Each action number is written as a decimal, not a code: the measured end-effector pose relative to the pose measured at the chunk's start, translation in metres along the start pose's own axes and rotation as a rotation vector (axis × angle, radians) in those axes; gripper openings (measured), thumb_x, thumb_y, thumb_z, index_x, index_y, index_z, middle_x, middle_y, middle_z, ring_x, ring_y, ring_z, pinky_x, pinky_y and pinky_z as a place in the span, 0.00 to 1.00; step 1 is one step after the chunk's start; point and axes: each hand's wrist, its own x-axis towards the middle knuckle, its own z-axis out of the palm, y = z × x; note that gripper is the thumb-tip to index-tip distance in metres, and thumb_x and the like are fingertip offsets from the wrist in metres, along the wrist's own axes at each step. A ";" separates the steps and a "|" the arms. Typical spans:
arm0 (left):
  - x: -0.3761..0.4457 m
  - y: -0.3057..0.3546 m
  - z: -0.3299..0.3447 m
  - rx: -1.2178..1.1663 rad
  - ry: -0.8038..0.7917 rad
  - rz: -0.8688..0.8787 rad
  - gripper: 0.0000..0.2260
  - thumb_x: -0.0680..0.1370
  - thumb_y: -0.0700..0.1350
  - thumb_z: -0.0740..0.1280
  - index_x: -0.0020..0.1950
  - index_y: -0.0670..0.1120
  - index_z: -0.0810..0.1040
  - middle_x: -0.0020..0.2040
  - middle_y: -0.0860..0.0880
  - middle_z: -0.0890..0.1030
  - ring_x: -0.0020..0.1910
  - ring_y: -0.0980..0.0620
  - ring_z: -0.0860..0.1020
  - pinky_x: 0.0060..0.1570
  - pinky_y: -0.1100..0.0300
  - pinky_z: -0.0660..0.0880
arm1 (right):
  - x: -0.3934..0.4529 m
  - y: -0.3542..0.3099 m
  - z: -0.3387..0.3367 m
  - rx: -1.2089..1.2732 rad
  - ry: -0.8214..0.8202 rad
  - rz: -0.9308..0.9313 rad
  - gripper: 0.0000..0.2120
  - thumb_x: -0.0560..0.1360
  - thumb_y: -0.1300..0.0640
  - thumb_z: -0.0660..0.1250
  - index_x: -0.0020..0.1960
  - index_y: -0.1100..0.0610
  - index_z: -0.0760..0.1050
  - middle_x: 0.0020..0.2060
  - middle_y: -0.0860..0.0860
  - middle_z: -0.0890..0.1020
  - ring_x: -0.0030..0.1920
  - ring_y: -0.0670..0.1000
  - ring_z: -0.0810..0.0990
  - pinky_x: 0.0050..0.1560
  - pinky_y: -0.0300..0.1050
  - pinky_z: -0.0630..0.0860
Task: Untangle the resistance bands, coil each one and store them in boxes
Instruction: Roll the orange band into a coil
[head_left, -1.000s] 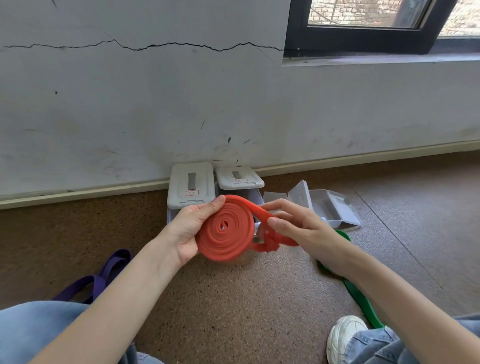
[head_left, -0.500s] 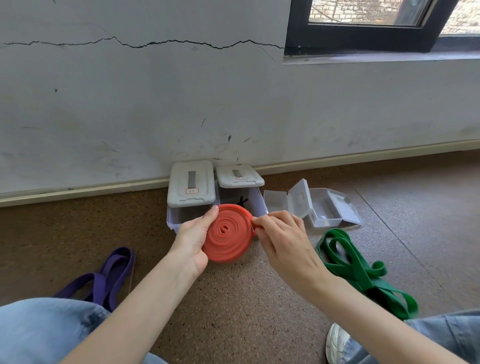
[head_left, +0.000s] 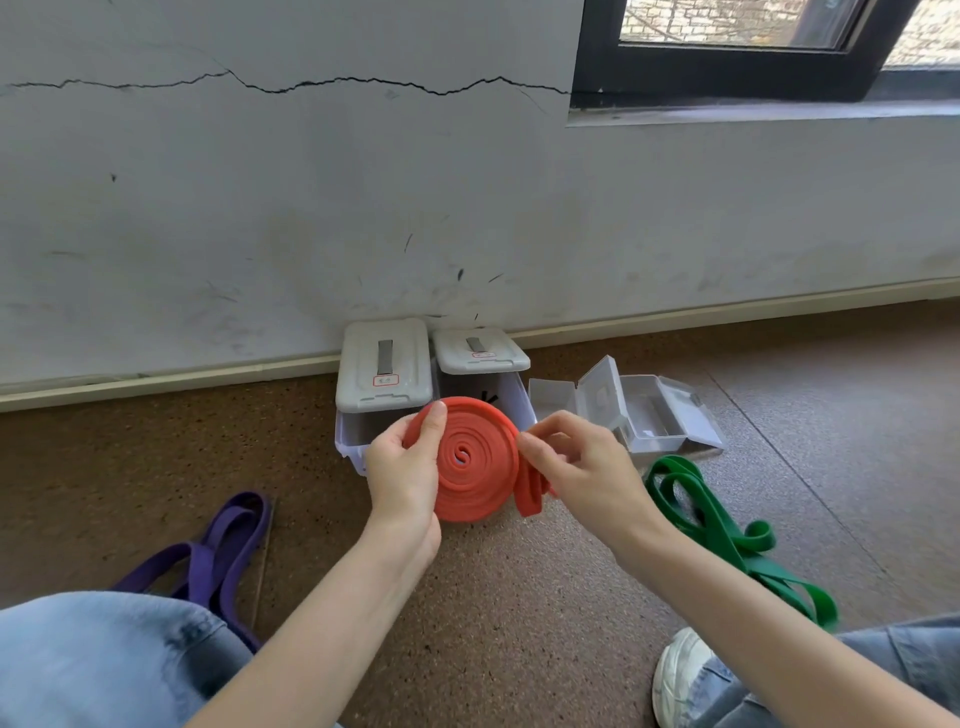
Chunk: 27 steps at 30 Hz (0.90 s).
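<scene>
At frame centre, above the brown speckled floor (head_left: 519, 597), the red resistance band (head_left: 470, 462) is wound into a flat spiral disc, held clear of the floor.

The left hand (head_left: 402, 480) grips the coil's left edge, thumb laid across the face near the top rim, fingers behind it and out of sight. The right hand (head_left: 582, 467) pinches the loose tail at the coil's right side; a short folded end hangs below the fingers, not yet wound in.

Handling assessment: the band appears to be soft, elastic, flat rubber, light in weight and likely grippy rather than slippery. A coil of this kind probably springs open if pressure on its face lets go. Best hold is judged to be across both flat faces, with the tail trapped against the outer turn.

Behind the coil, two white lidded boxes (head_left: 384, 374) stand against the wall. A clear plastic box (head_left: 649, 415) lies open to the right. The green band (head_left: 727, 530) at lower right and the purple band (head_left: 218, 551) at lower left lie loose and uncoiled.
</scene>
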 end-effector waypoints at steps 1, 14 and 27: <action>-0.002 -0.004 0.002 -0.007 0.024 -0.004 0.04 0.76 0.45 0.67 0.44 0.47 0.79 0.38 0.48 0.82 0.40 0.51 0.80 0.44 0.56 0.77 | -0.001 0.001 0.002 -0.020 -0.016 0.004 0.05 0.74 0.53 0.69 0.44 0.54 0.75 0.35 0.48 0.82 0.29 0.39 0.77 0.36 0.30 0.72; -0.003 -0.006 -0.010 0.211 -0.463 -0.024 0.12 0.70 0.52 0.71 0.52 0.50 0.80 0.49 0.49 0.84 0.49 0.54 0.81 0.48 0.60 0.78 | 0.007 0.003 -0.017 0.151 -0.140 0.094 0.13 0.70 0.70 0.69 0.48 0.53 0.76 0.51 0.46 0.79 0.45 0.53 0.82 0.49 0.52 0.81; -0.009 -0.010 -0.013 0.149 -0.398 -0.333 0.06 0.72 0.43 0.71 0.46 0.43 0.83 0.38 0.45 0.85 0.35 0.50 0.82 0.35 0.61 0.76 | 0.000 0.010 -0.013 -0.128 -0.205 -0.048 0.13 0.70 0.66 0.71 0.50 0.52 0.76 0.47 0.46 0.80 0.38 0.46 0.75 0.44 0.39 0.75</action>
